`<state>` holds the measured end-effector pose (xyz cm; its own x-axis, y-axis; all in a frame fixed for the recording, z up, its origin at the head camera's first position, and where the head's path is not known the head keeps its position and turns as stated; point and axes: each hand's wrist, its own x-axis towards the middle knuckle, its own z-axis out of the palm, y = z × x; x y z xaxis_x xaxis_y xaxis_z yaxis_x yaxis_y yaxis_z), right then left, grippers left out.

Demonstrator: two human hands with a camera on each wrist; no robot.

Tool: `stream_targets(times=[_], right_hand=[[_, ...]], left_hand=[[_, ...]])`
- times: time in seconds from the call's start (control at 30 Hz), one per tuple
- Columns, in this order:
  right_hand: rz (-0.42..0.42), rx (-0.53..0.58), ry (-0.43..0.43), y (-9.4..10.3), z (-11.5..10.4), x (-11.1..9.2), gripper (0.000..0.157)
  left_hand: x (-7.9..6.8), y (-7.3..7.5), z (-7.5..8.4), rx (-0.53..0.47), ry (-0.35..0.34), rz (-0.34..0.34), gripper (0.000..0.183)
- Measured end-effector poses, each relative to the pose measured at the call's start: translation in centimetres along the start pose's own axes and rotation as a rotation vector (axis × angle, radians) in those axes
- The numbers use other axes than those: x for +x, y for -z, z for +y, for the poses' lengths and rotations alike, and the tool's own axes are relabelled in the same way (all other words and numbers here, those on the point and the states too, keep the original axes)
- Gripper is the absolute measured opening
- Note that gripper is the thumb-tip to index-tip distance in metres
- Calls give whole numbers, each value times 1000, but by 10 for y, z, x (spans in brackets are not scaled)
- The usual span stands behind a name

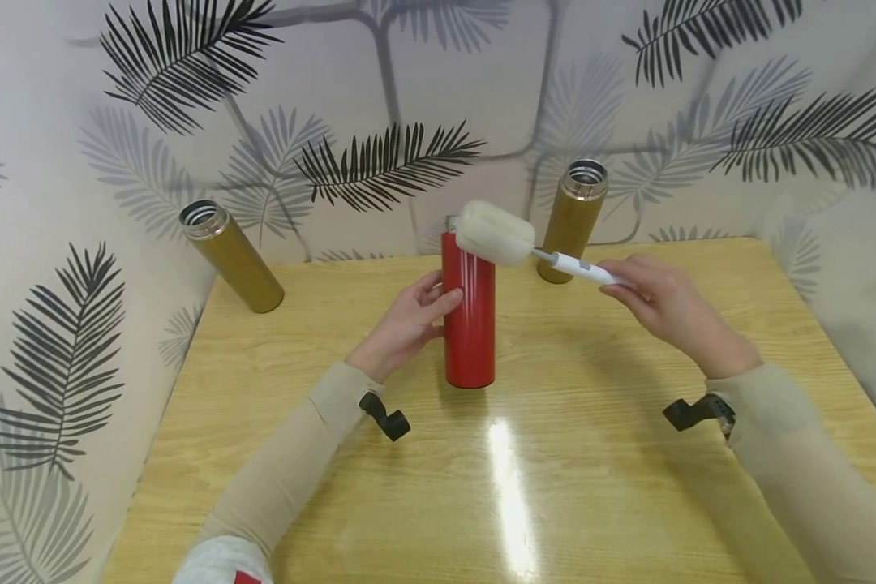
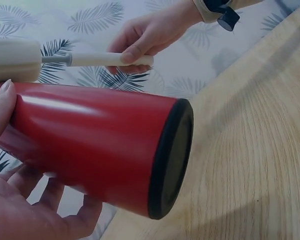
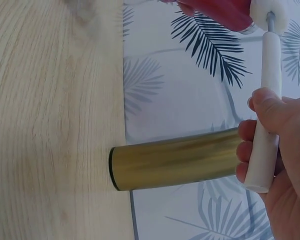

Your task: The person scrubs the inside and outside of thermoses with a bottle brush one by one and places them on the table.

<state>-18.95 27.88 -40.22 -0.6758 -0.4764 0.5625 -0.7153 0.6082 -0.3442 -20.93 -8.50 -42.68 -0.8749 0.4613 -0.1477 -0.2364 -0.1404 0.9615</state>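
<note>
A red bottle, uncapped, is in my left grip above the middle of the worktop, its metal neck uppermost. The black base shows its underside in the left wrist view, so I take the bottle to be lifted clear of the wood. My thumb lies across the front and my fingers wrap the far side, closed only to the bottle's width.

At the neck, the pale sponge head of a bottle brush crosses in front of the red rim; whether the two touch I cannot tell. My right grip is curled firmly around the white handle, thumb along it, the brush pointing to my left and a little upward.

The step in hand looks like bringing brush to bottle for a scrub inside; the sponge is not yet in. The next move, as I judge it, calls for raising my right grip, turning the sponge downward over the neck and squeezing it through, while my left holds the bottle steady.

Farther out, two uncapped gold bottles stand near the worktop's far edge: one off to the left, one behind the brush. A leaf-print wall backs the scene.
</note>
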Motion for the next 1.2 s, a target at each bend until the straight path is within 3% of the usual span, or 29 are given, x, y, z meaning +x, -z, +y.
stream_targets(times=[0.2,0.6,0.87,1.2], right_hand=[[-15,33,6,-3,0,-3,46],[-20,16,23,-7,0,-10,44],[-70,45,74,-16,1,-17,42],[-193,15,63,-22,-6,-36,43]], left_hand=[[-2,1,0,-34,-10,-16,43],[-4,0,-1,-52,-19,-64,49],[-1,3,3,-91,-34,-3,45],[4,10,8,-97,-85,80,45]])
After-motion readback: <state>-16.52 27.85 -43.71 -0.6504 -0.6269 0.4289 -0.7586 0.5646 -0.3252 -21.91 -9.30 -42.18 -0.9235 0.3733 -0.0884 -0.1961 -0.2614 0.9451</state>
